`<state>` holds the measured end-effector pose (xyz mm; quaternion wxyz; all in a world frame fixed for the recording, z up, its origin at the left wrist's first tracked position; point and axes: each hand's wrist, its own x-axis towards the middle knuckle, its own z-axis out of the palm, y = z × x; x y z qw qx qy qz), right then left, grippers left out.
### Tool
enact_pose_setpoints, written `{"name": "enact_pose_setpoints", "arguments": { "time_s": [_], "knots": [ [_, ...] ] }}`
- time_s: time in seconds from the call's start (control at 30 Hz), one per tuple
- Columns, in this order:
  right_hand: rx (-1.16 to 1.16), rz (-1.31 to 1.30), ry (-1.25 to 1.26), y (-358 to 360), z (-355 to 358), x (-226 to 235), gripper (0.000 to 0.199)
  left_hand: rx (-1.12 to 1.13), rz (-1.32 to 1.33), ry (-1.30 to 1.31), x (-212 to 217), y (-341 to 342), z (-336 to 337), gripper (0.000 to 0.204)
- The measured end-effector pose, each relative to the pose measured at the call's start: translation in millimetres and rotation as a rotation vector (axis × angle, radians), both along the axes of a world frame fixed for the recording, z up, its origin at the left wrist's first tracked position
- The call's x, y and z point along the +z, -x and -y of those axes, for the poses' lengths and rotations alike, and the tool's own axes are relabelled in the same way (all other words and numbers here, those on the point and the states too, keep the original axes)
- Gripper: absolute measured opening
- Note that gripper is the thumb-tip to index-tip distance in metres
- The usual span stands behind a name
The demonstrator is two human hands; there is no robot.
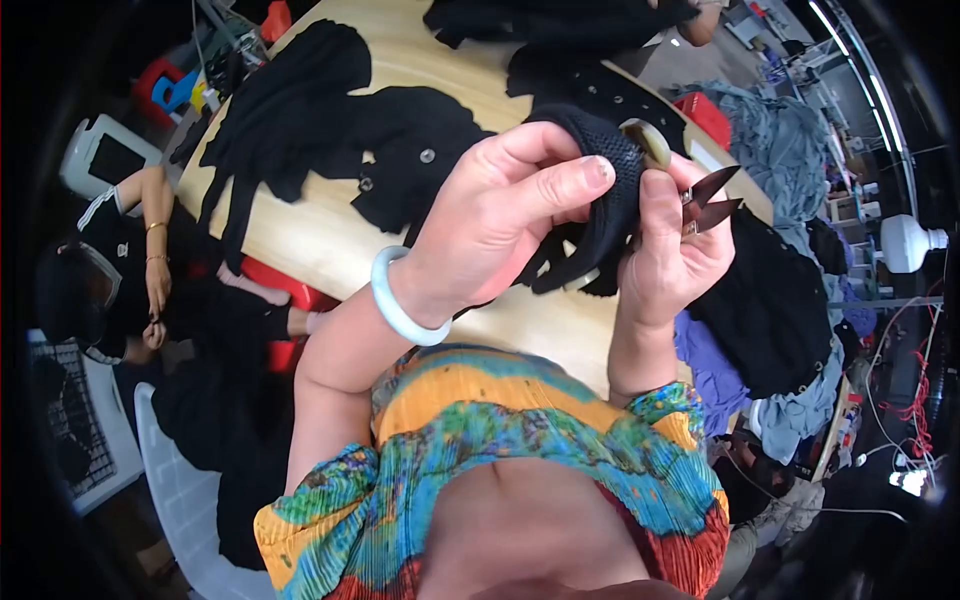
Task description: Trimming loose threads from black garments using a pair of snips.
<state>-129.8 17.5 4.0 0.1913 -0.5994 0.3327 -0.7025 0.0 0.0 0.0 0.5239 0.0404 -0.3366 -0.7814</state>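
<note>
Raised over the table, my left hand [515, 200] is closed on the edge of a black knit garment [615, 165], thumb on top and fabric folded over the fingers. Close beside it, my right hand [675, 250] holds a pair of thread snips [712, 200], their two dark blades pointing outward and apart. Its thumb and finger also pinch near a shiny olive-brown button [650, 143] at the garment's edge. Part of the snips is hidden in the palm. A pale bangle [385, 295] circles my left wrist.
More black garments with buttons [410, 140] lie across the light wooden table [300, 225]. Grey-blue fabric [790, 150] is heaped at the right, with purple cloth [708, 355] nearer me. At the left sits another person [120, 260] by a white plastic chair [180, 490].
</note>
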Motion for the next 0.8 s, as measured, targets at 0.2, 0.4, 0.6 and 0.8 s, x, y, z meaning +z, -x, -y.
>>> {"name": "enact_pose_setpoints", "arguments": {
  "time_s": [0.2, 0.4, 0.6, 0.8],
  "knots": [
    [0.046, 0.124, -0.085, 2.4, 2.0, 21.3, 0.011, 0.015, 0.008, 0.071, 17.5, 7.6, 2.2, 0.015],
    [-0.011, 0.043, 0.015, 0.1, 6.8, 29.5, 0.011, -0.025, -0.069, 0.043, 24.2, 6.8, 1.3, 0.015],
    [0.143, 0.085, 0.023, -2.7, 9.1, 37.5, 0.028, 0.009, -0.086, 0.068, 25.2, 11.5, 5.6, 0.014],
    [0.065, 0.036, -0.278, 8.7, 16.2, 23.5, 0.027, 0.135, 0.011, 0.044, 12.2, 24.0, 22.2, 0.013]
  ]
}}
